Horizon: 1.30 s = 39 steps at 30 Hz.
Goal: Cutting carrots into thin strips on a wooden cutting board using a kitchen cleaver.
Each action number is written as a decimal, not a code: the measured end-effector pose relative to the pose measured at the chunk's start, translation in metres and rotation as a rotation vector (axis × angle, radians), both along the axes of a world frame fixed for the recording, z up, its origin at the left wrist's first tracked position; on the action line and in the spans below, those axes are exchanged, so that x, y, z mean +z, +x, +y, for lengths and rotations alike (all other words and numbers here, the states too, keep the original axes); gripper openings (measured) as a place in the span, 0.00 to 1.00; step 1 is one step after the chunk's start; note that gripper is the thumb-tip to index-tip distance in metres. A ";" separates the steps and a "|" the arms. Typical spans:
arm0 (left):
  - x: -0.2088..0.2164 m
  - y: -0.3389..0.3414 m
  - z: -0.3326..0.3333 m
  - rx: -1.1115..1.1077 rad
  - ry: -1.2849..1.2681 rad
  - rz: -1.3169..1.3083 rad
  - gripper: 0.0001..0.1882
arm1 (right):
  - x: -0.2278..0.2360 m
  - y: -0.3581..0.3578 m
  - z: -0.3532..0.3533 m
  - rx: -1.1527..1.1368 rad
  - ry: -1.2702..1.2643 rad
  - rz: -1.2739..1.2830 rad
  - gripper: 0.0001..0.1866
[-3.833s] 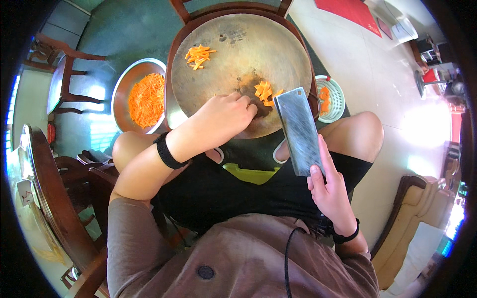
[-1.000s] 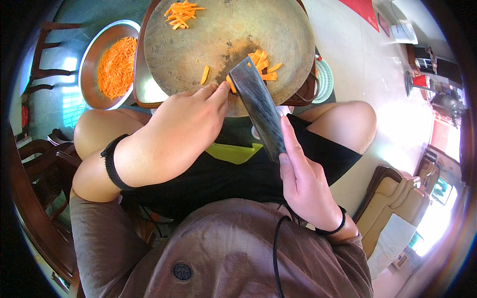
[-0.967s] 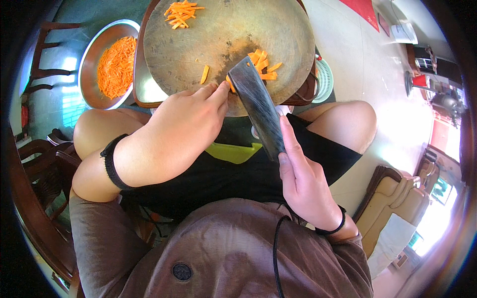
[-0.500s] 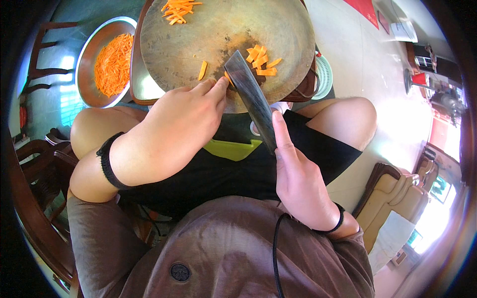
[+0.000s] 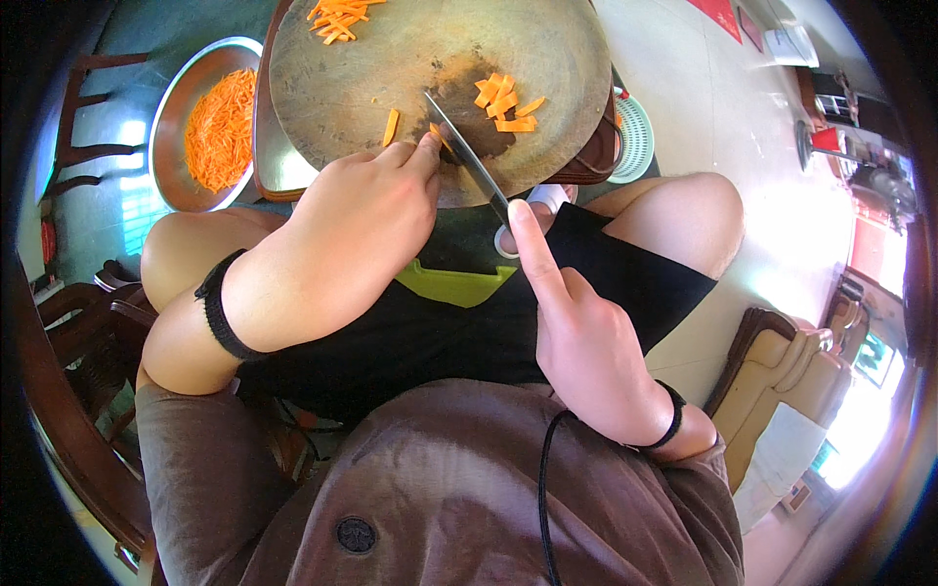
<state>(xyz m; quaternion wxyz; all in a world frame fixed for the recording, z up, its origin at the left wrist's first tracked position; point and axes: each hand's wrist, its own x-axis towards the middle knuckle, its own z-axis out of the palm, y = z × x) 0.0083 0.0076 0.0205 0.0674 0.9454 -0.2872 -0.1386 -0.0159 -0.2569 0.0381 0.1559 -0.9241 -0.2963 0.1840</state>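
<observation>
A round wooden chopping board (image 5: 391,68) rests in front of my knees. My right hand (image 5: 576,332) grips a cleaver (image 5: 469,166), forefinger stretched along its spine, blade edge down on the board. My left hand (image 5: 366,220) presses its fingertips on a small carrot piece (image 5: 435,137) right against the blade. Cut carrot sticks (image 5: 503,103) lie to the right of the blade, one loose stick (image 5: 391,127) to its left, and a pile of carrot strips (image 5: 337,15) at the board's far edge.
A metal bowl (image 5: 176,98) holding shredded carrot (image 5: 220,127) stands on the floor at the left. A pale green perforated plate (image 5: 635,137) peeks out right of the board. Dark wooden chairs (image 5: 88,332) stand at my left, a tan armchair (image 5: 791,391) at my right.
The cleaver has turned from flat and raised to edge-on, down on the board beside my left fingertips. The view has tilted further down toward the board.
</observation>
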 end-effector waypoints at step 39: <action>-0.040 0.049 -0.015 -0.183 -0.100 -0.282 0.11 | 0.000 0.003 -0.053 -0.660 0.658 0.768 0.38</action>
